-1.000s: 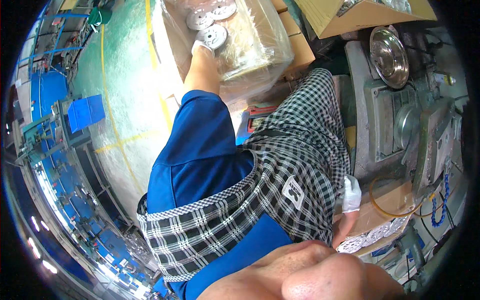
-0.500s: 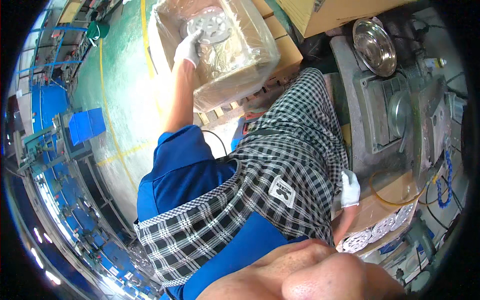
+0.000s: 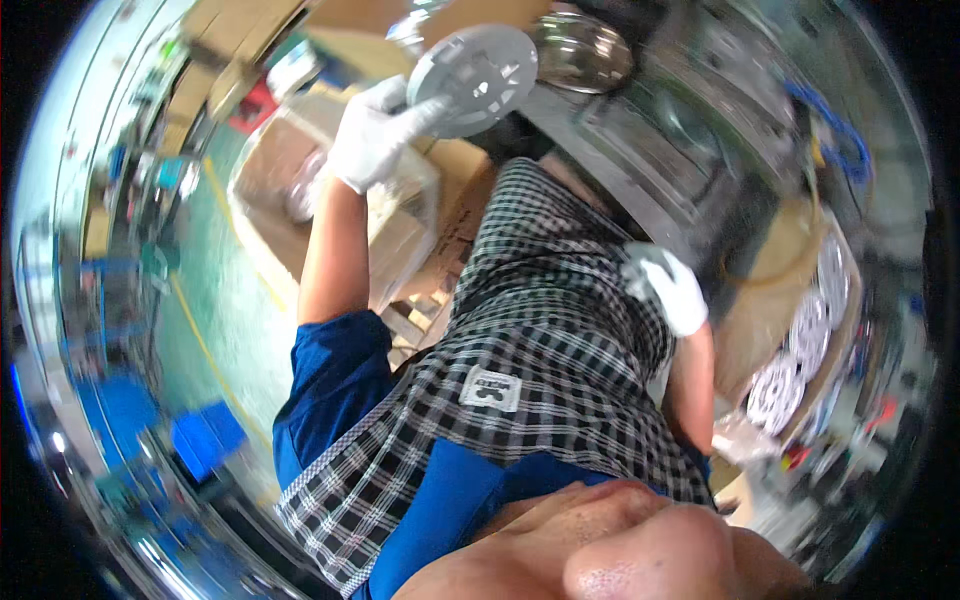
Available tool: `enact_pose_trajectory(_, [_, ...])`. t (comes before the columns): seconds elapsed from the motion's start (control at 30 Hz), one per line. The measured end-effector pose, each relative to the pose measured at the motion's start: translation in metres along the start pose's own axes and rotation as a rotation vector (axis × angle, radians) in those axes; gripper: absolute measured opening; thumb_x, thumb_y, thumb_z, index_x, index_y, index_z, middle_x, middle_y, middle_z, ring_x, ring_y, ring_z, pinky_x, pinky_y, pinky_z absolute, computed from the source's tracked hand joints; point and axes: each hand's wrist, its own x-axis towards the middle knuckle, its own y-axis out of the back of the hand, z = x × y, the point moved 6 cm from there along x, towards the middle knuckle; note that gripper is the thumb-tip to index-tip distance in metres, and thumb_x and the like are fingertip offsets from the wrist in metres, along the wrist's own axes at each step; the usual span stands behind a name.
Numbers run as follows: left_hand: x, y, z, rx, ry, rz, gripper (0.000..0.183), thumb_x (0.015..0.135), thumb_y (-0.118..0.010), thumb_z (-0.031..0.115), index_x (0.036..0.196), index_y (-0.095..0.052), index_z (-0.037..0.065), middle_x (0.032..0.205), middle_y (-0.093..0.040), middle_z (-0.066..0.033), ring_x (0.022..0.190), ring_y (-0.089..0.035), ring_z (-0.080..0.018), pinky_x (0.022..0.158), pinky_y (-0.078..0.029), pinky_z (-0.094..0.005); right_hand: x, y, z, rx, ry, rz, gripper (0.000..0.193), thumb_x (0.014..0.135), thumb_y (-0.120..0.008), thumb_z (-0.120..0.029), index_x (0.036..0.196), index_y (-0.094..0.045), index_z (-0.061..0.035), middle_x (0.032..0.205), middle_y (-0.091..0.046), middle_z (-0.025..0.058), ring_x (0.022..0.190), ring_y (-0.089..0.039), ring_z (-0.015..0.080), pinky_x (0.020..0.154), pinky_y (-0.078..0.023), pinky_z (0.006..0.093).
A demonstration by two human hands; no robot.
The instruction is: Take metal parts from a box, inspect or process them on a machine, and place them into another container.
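My left hand (image 3: 375, 135), in a white glove, grips a round grey metal disc (image 3: 474, 82) by its edge. The disc has several cutouts around its middle and is held tilted in the air, above a corner of the machine bed. My right hand (image 3: 672, 290), also gloved in white, is low beside the checked apron (image 3: 560, 270), near the front edge of the grey machine bed (image 3: 560, 130). Its fingers are smeared by motion, and I cannot make out whether anything is in them.
A plastic-lined carton (image 3: 265, 165) stands on the left, on a wooden pallet (image 3: 405, 325). A shiny metal bowl (image 3: 585, 50) sits at the far end of the machine. At right, another carton (image 3: 765, 290) holds several perforated discs (image 3: 775, 393). A blue bin (image 3: 207, 440) is further left.
My left hand has lifted the disc out of the lined carton and carried it right, towards the machine. My right hand has moved up and forward along the apron. The view has turned right.
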Motion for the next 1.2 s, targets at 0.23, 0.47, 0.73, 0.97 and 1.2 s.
enact_pose_trajectory(0.23, [-0.042, -0.188, 0.096, 0.809, -1.099, -0.472, 0.034, 0.07, -0.065, 0.02, 0.103, -0.061, 0.017, 0.067, -0.049, -0.0024, 0.06, -0.055, -0.0214, 0.051, -0.044, -0.0352, 0.032, 0.005, -0.032, 0.79, 0.2, 0.136, 0.038, 0.094, -0.047, -0.029, 0.115, -0.05, 0.002, 0.099, -0.062, 0.0169, 0.072, -0.063, 0.0196, 0.058, -0.054, 0.0294])
enact_pose_trajectory(0.47, [-0.033, -0.193, 0.114, 0.776, -0.952, -0.515, 0.06, 0.067, -0.072, 0.038, 0.115, -0.057, 0.006, 0.093, -0.057, -0.0107, 0.082, -0.058, -0.0251, 0.066, -0.047, -0.0364, 0.028, 0.034, -0.004, 0.773, 0.331, 0.361, 0.027, 0.085, -0.061, -0.013, 0.108, -0.058, 0.0003, 0.088, -0.065, 0.0073, 0.069, -0.063, 0.0151, 0.054, -0.052, 0.0262])
enact_pose_trajectory(0.73, [0.021, -0.232, 0.05, 0.058, -0.145, -0.509, 0.086, 0.067, -0.073, 0.052, 0.127, -0.045, -0.004, 0.118, -0.057, -0.0211, 0.108, -0.057, -0.0256, 0.094, -0.043, -0.0314, 0.031, 0.024, -0.038, 0.638, 0.405, 0.273, 0.032, 0.083, -0.061, -0.008, 0.113, -0.056, 0.0031, 0.103, -0.064, 0.0091, 0.092, -0.061, 0.0147, 0.081, -0.048, 0.0274])
enact_pose_trajectory(0.97, [0.083, -0.22, 0.111, 0.01, -0.216, -0.349, 0.057, 0.071, -0.077, 0.034, 0.108, -0.059, -0.006, 0.097, -0.065, -0.0139, 0.085, -0.062, -0.0154, 0.075, -0.051, -0.0281, 0.015, 0.032, -0.021, 0.396, 0.272, 0.292, 0.038, 0.093, -0.051, -0.025, 0.118, -0.047, 0.003, 0.085, -0.064, 0.0129, 0.057, -0.057, 0.0123, 0.054, -0.047, 0.0245])
enact_pose_trajectory(1.2, [0.207, -0.275, 0.088, 0.032, -0.119, -0.228, 0.075, 0.061, -0.075, 0.053, 0.104, -0.062, -0.006, 0.1, -0.065, -0.0188, 0.093, -0.064, -0.0233, 0.081, -0.049, -0.0313, -0.017, 0.018, 0.109, 0.425, -0.061, 0.414, 0.041, 0.091, -0.057, -0.031, 0.119, -0.052, -0.0018, 0.087, -0.065, 0.0108, 0.059, -0.058, 0.0126, 0.055, -0.048, 0.0249])
